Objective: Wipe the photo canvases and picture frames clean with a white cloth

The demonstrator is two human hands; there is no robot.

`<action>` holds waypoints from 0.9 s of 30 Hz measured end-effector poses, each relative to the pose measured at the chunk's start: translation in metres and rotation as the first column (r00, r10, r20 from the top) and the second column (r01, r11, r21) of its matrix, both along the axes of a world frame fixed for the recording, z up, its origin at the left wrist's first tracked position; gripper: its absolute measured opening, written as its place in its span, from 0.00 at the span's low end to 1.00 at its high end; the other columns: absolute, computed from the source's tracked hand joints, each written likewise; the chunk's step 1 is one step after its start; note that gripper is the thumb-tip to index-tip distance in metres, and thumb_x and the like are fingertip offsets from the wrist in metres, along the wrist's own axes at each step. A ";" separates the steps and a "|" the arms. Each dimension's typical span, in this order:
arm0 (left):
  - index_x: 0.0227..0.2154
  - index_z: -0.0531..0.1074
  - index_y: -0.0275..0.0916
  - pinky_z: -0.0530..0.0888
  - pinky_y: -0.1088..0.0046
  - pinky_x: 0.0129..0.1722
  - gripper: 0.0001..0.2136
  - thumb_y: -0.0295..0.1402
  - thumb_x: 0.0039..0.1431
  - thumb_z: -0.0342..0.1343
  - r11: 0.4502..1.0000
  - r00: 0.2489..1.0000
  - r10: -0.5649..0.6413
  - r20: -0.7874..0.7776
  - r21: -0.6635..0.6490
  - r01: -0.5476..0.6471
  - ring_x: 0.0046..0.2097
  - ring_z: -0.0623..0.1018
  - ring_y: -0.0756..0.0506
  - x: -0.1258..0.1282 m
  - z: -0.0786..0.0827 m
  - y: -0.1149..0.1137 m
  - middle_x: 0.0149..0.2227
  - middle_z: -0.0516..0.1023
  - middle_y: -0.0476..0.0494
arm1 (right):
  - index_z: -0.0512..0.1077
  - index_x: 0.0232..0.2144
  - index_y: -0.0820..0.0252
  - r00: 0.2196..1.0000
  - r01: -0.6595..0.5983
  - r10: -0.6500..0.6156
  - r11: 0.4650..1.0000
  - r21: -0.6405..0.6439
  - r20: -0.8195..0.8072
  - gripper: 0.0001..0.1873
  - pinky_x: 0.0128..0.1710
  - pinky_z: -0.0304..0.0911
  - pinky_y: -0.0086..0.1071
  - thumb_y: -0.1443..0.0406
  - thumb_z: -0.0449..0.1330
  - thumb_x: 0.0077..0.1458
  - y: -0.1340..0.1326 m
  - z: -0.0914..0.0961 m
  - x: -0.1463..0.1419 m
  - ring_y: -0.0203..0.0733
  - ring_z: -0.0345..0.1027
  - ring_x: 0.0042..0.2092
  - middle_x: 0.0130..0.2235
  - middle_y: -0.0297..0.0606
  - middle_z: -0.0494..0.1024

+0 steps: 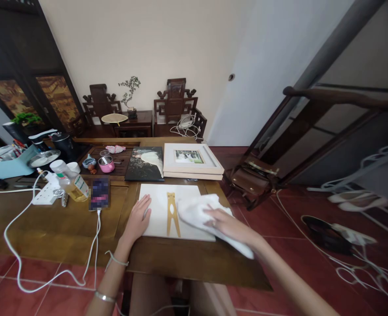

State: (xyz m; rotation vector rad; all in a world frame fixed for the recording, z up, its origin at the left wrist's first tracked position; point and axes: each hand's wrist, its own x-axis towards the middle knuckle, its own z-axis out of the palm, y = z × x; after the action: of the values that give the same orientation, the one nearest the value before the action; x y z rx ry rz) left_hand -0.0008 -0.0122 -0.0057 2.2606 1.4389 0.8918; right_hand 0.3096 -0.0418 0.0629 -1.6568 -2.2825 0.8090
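While left hand [141, 217] rests, fingers extended, on left edge of white panel [157, 221], right hand [228, 226] clasps white cloth [197, 210] over panel's right side. Panel lies on counter [167, 259], gold figure [172, 217] central. Step in hand: apparently wiping. Next stroke calls for steady panel.

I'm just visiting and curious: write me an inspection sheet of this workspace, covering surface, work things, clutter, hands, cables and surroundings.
Surface: brown wooden table.
Work things: white panel with a golden figure; white cloth over its right side.
Clutter: phone, bottle, power strip and pink cup at left; dark picture and framed picture behind the panel.
Hands: left hand flat at the panel's left edge; right hand holding the cloth.
Cables: white cable plugged into the phone, hanging past the table's near edge; coiled cable on a back chair.
Surroundings: red tiled floor; brown bag at right.
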 end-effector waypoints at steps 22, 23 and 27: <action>0.61 0.55 0.34 0.56 0.55 0.63 0.22 0.31 0.65 0.37 0.999 0.997 -0.029 -0.066 0.014 0.030 0.66 0.53 0.42 -0.001 -0.001 0.001 0.64 0.55 0.35 | 0.70 0.32 0.58 0.930 -0.356 0.368 0.892 0.277 0.010 0.13 0.62 0.43 0.49 0.74 0.49 0.46 -0.030 0.007 -0.062 0.49 0.58 0.59 0.50 0.43 0.74; 0.61 0.55 0.34 0.56 0.54 0.63 0.22 0.31 0.65 0.37 0.999 0.998 -0.028 -0.063 0.018 0.030 0.66 0.54 0.42 -0.001 -0.002 0.001 0.64 0.55 0.35 | 0.70 0.33 0.58 0.943 -0.323 0.331 0.901 0.291 0.023 0.13 0.61 0.45 0.49 0.74 0.49 0.47 -0.018 0.005 -0.063 0.49 0.61 0.57 0.50 0.43 0.74; 0.61 0.56 0.35 0.56 0.55 0.63 0.22 0.31 0.65 0.37 1.000 0.998 -0.015 -0.055 0.018 0.016 0.65 0.54 0.43 -0.002 -0.003 0.002 0.64 0.56 0.36 | 0.70 0.37 0.60 0.981 -0.192 0.171 0.924 0.330 0.093 0.13 0.60 0.45 0.48 0.71 0.47 0.54 0.039 -0.005 -0.075 0.47 0.70 0.45 0.37 0.40 0.78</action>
State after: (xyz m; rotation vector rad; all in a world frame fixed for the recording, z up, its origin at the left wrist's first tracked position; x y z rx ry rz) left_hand -0.0027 -0.0106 -0.0090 2.3239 1.4398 0.8484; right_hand 0.2342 -0.0031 0.0574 -1.3512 -2.4758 0.3693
